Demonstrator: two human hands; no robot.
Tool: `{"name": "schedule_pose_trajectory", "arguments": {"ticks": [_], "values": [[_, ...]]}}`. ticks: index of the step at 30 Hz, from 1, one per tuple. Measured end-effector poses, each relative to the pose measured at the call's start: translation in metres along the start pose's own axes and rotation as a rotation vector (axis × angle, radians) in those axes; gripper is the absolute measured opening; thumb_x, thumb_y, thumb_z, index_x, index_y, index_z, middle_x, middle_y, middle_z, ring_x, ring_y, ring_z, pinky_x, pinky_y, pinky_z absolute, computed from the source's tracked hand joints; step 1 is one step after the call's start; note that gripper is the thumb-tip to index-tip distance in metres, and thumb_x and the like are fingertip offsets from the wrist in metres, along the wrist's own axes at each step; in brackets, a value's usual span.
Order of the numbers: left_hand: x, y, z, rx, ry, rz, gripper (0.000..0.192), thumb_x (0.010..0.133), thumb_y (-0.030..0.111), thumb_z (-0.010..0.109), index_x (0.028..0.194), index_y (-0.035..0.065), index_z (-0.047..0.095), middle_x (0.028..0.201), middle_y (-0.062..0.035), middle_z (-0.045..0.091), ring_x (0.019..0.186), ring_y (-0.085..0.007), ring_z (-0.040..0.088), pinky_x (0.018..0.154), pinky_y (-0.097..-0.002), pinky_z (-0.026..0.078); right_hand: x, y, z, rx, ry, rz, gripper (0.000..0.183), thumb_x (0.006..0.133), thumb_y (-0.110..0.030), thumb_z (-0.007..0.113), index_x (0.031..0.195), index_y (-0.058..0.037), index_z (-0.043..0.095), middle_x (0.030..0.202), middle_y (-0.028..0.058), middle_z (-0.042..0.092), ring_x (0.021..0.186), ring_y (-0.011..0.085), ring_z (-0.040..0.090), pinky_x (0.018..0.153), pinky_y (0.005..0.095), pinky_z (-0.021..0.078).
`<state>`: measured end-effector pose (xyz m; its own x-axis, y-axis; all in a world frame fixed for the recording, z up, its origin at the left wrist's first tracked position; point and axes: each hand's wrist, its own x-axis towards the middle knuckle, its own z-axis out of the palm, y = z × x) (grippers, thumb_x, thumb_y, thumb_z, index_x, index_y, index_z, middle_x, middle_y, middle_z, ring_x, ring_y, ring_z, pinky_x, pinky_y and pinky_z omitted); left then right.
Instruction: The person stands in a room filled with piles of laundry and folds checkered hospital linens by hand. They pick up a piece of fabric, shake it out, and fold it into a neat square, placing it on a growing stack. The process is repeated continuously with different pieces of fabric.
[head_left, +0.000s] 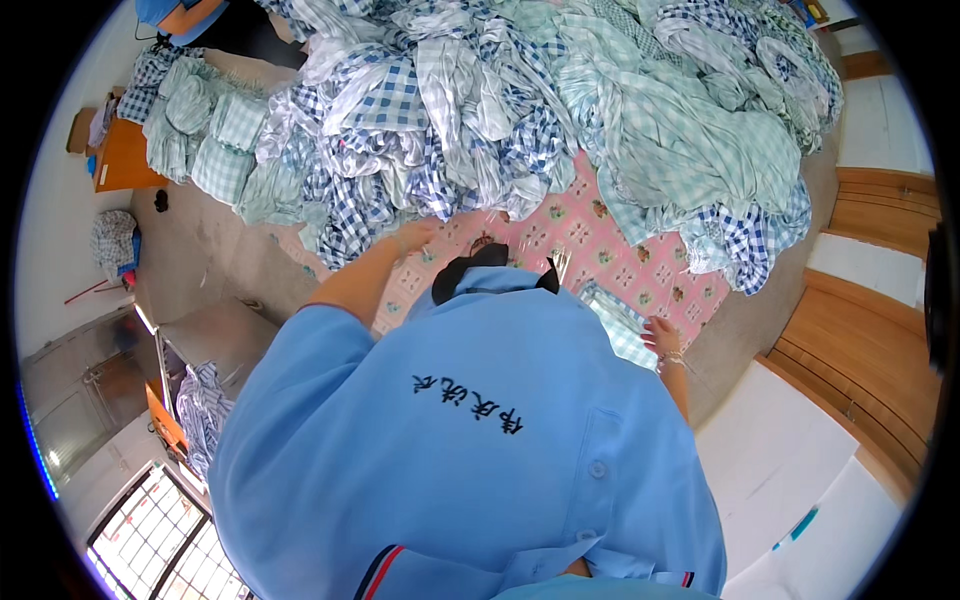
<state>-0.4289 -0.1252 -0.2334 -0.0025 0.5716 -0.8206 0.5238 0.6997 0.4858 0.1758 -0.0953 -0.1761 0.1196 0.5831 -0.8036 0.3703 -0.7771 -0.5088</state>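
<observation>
My left hand (418, 233) reaches over a pink patterned floor sheet (577, 232), close to the lower edge of a large heap of checked cloths (450, 112). It is blurred, and whether it touches a cloth is unclear. On the right, my right hand (661, 336) has its fingers apart at the edge of a folded pale green checked cloth (626, 330), which lies flat on the sheet. My blue shirt hides part of that cloth. A crumpled green checked cloth (697, 142) spreads over the heap's right side.
Folded green checked bundles (223, 169) line the heap's left end. Another person's arm (191, 19) shows at the top left. Wooden-fronted drawers (847, 367) stand at the right, an orange-brown cabinet (127, 154) at the left. A striped cloth (202, 412) hangs at lower left.
</observation>
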Motion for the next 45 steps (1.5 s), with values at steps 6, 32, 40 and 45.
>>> {"name": "schedule_pose_trajectory", "arguments": {"ticks": [6,32,40,45], "values": [[0.002,-0.06,-0.055,-0.633,0.256,-0.231,0.033,0.077,0.033,0.052,0.103,0.0121,0.051,0.09,-0.003,0.056,0.073,-0.0164,0.054,0.059,-0.0302,0.043,0.025,-0.086,0.032,-0.426,-0.15,-0.088,0.034,0.081,-0.032,0.05,0.103,-0.0058,0.054,0.086,0.0041,0.06,0.065,0.0122,0.059,0.051,0.0235,0.0454],[0.119,0.444,0.045,-0.365,0.099,-0.108,0.028,0.085,0.023,0.046,0.109,0.0075,0.05,0.096,-0.0027,0.057,0.078,-0.0092,0.054,0.066,-0.0214,0.04,0.548,-0.311,-0.289,-0.564,0.641,-0.43,0.039,0.076,-0.029,0.05,0.111,-0.0109,0.048,0.104,0.0146,0.054,0.097,0.0315,0.05,0.083,0.0428,0.039],[0.108,0.453,0.055,-0.251,0.108,-0.233,0.028,0.085,0.021,0.048,0.107,0.004,0.051,0.095,-0.0057,0.057,0.078,-0.0115,0.053,0.071,-0.0235,0.043,0.583,-0.34,-0.279,-0.872,0.593,-0.044,0.022,0.078,-0.03,0.047,0.095,-0.0202,0.056,0.1,0.0043,0.056,0.097,0.0273,0.049,0.076,0.0495,0.0395],[0.11,0.438,0.043,-0.198,0.16,-0.334,0.03,0.084,0.023,0.049,0.106,0.0032,0.052,0.093,-0.0073,0.058,0.076,-0.0131,0.055,0.068,-0.0245,0.044,0.557,-0.334,-0.263,-0.44,0.765,-0.428,0.016,0.079,-0.024,0.048,0.077,-0.0092,0.055,0.071,0.0125,0.056,0.074,0.0314,0.054,0.061,0.0427,0.0415]]}}
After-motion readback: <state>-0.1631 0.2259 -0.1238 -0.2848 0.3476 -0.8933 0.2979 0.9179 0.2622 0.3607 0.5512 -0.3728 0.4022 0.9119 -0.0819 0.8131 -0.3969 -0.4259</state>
